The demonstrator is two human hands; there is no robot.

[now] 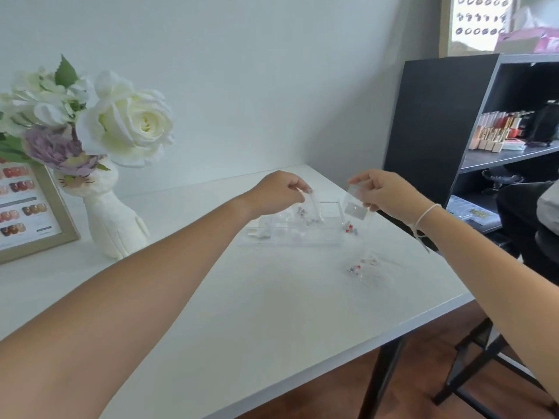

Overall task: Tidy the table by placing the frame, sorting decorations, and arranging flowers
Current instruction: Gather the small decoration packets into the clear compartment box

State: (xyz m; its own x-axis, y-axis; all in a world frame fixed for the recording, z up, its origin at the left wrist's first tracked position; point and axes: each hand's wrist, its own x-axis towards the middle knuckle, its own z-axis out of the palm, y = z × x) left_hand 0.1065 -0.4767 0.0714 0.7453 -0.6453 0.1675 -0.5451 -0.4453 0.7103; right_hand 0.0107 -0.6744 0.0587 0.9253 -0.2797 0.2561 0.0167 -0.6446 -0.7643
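Over the clear plastic compartment tray (290, 234), the left hand (279, 192) is pinching a small clear packet (313, 208) and the right hand (382, 192) another clear packet (355, 207), so tilting either risks scattering tiny decorations across the white bench (272, 297).

Both hands reach out over the white table (272, 297). The left hand (279, 192) pinches a small clear bag (313, 208) above a clear compartment tray (290, 234). The right hand (384, 192) holds another clear bag (355, 207) just right of the tray. More decorations (361, 266) lie nearer on the table. At far left, white and purple flowers (90, 116) stand in a white vase (112, 225), beside a frame (33, 207).
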